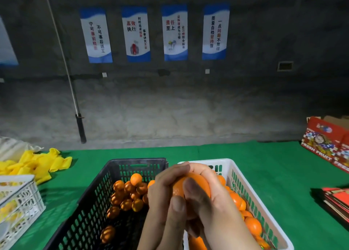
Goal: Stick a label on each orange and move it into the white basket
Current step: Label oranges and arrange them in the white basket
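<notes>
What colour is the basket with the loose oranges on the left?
Black basket, seen in the head view.

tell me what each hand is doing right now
Left hand: fingers curled round the orange, holding it.
Right hand: also gripping the same orange.

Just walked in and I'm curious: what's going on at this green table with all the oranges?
A person is holding one orange up in both hands, the left hand and the right hand curled around it, over the gap between two crates. The black basket on the left holds a loose pile of oranges; the white basket on the right already has several. Whether a label is on the held orange cannot be seen.
</notes>
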